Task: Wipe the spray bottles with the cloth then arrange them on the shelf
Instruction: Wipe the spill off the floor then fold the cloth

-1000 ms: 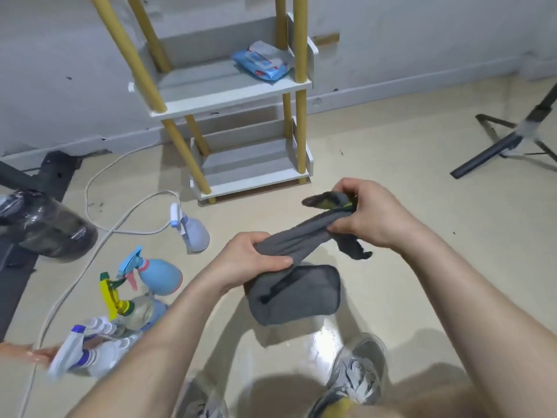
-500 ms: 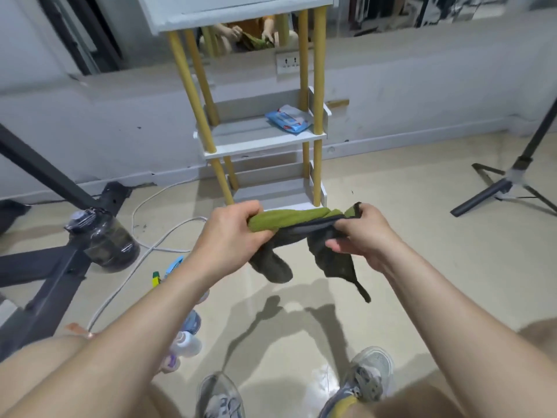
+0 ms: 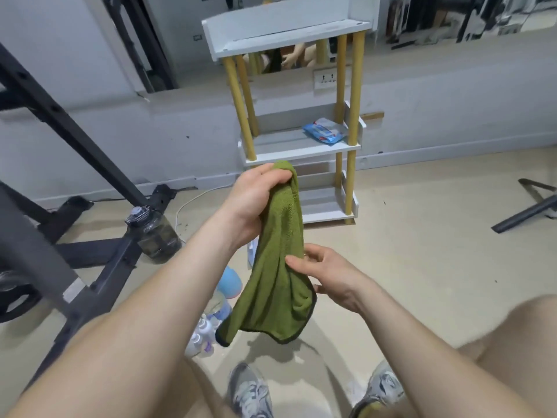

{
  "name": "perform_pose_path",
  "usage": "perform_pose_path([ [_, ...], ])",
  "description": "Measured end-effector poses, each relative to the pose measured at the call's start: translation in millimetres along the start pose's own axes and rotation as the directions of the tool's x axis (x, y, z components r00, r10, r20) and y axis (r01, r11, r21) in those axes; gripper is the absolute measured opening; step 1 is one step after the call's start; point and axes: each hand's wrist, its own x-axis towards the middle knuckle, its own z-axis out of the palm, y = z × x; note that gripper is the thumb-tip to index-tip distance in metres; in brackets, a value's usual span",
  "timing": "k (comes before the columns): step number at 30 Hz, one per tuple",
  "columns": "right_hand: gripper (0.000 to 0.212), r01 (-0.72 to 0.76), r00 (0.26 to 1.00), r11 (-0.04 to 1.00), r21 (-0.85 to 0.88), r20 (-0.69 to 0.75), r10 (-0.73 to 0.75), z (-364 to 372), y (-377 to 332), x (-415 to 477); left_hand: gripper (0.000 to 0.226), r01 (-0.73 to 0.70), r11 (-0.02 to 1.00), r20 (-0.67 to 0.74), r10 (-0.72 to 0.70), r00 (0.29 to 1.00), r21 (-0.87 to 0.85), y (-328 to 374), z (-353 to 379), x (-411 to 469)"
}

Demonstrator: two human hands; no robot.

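Gripping green cloth: left hand above, right hand below.

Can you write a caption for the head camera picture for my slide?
The left hand holds a green cloth while the right hand pinches it, with spray bottles on the floor.

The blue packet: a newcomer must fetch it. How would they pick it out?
Find the white shelf unit with yellow posts. At the right end of its middle tier lies a flat blue packet, the only thing on that tier.
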Motion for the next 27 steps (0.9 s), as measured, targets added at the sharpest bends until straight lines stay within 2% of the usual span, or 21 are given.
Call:
perform_pose_path([
  [2,0.036,0.034,0.999,0.998,-0.062,0.004,-0.034,3.9,-1.2,3.7,0.009,-0.007,0.994,-0.007,0.007,1.0,-0.105,9.6,-17.3,-4.9],
  [4,0.034,0.026,1.0,0.957,-0.288,0.022,-0.02,3.9,-9.2,7.6,0.014,-0.035,0.972,-0.053,0.023,0.998,-0.233,20.2,-38.1,-8.4],
  [5,0.028,0.021,1.0,0.899,-0.437,0.017,-0.015,1.7,-15.3,9.6,0.012,-0.073,0.963,-0.098,0.049,0.994,-0.26,24.5,-48.6,-10.1],
  [7,0.015,0.022,0.999,0.738,-0.675,-0.013,-0.041,-8.0,-32.5,13.5,0.008,-0.143,0.987,-0.273,0.119,0.955,-0.07,29.9,-71.7,-13.6],
  [9,0.01,0.018,0.995,0.63,-0.776,-0.047,-0.085,-21.4,-58.4,12.2,0.032,-0.082,0.976,-0.448,0.165,0.879,0.2,28.9,-98.7,-19.2],
  [10,0.011,0.011,0.995,0.637,-0.771,-0.058,-0.087,-28.1,-71.9,11.6,0.043,-0.052,0.965,-0.49,0.176,0.854,0.257,25.9,-114.7,-21.5],
  [12,0.016,-0.006,0.999,0.728,-0.685,-0.034,-0.023,-38.3,-93.7,12.3,0.048,-0.025,0.964,-0.402,0.134,0.906,0.266,20.3,-139.3,-29.1],
  [14,0.017,-0.023,1.0,0.796,-0.605,-0.017,0.016,-42.4,-112.1,16.2,0.039,0.049,0.93,-0.215,0.033,0.976,0.365,15.0,-157.8,-36.0],
  [15,0.014,-0.023,1.0,0.798,-0.602,-0.024,0.01,-43.4,-118.2,20.9,0.036,0.092,0.879,-0.147,-0.025,0.989,0.468,12.1,-165.3,-37.8],
  [16,0.012,-0.021,0.999,0.782,-0.623,-0.044,-0.008,-42.0,-123.1,27.2,0.035,0.132,0.779,-0.105,-0.085,0.991,0.613,9.4,-170.6,-37.7],
  [17,0.011,0.0,0.997,0.718,-0.696,-0.056,-0.055,-41.7,-126.9,35.2,0.033,0.146,0.635,-0.086,-0.125,0.988,0.758,6.0,-172.6,-35.9],
  [18,0.016,0.025,0.991,0.575,-0.818,-0.055,-0.122,-40.4,-130.6,38.5,0.028,0.138,0.434,-0.082,-0.145,0.986,0.89,3.0,-171.7,-37.0],
  [19,0.023,0.053,0.985,0.365,-0.929,-0.011,-0.171,-37.4,-137.0,62.9,0.019,0.131,0.253,-0.106,-0.111,0.988,0.958,-1.7,-179.4,-22.5],
  [20,0.03,0.071,0.974,0.157,-0.985,0.034,-0.225,-34.9,-139.6,72.9,0.012,0.131,0.136,-0.127,-0.031,0.991,0.982,-2.4,-179.9,-18.5],
  [21,0.035,0.091,0.963,-0.002,-0.996,0.088,-0.254,-32.5,-139.9,74.1,0.014,0.12,0.095,-0.125,0.053,0.991,0.988,-5.4,-180.3,-18.5],
  [22,0.036,0.099,0.955,-0.088,-0.991,0.119,-0.271,-31.2,-139.7,76.5,0.018,0.118,0.166,-0.138,0.116,0.984,0.979,-8.4,-183.0,-17.3],
  [23,0.034,0.109,0.949,-0.12,-0.987,0.139,-0.284,-32.3,-140.3,83.7,0.019,0.124,0.397,-0.198,0.151,0.968,0.909,-11.9,-189.2,-10.9],
  [24,0.03,0.112,0.951,-0.091,-0.99,0.134,-0.279,-35.7,-140.3,92.7,0.019,0.135,0.663,-0.275,0.111,0.955,0.736,-13.2,-191.7,-4.3],
  [25,0.024,0.125,0.958,0.0,-0.992,0.121,-0.262,-38.4,-138.1,102.2,0.017,0.141,0.847,-0.316,0.034,0.948,0.513,-16.0,-192.6,3.1],
  [26,0.021,0.13,0.967,0.144,-0.981,0.093,-0.237,-37.5,-135.5,109.3,0.014,0.148,0.934,-0.334,-0.033,0.942,0.325,-19.1,-192.4,10.9],
  [27,0.022,0.119,0.975,0.309,-0.944,0.053,-0.215,-36.7,-132.6,117.3,0.012,0.152,0.963,-0.344,-0.069,0.937,0.221,-21.2,-192.0,19.0],
])
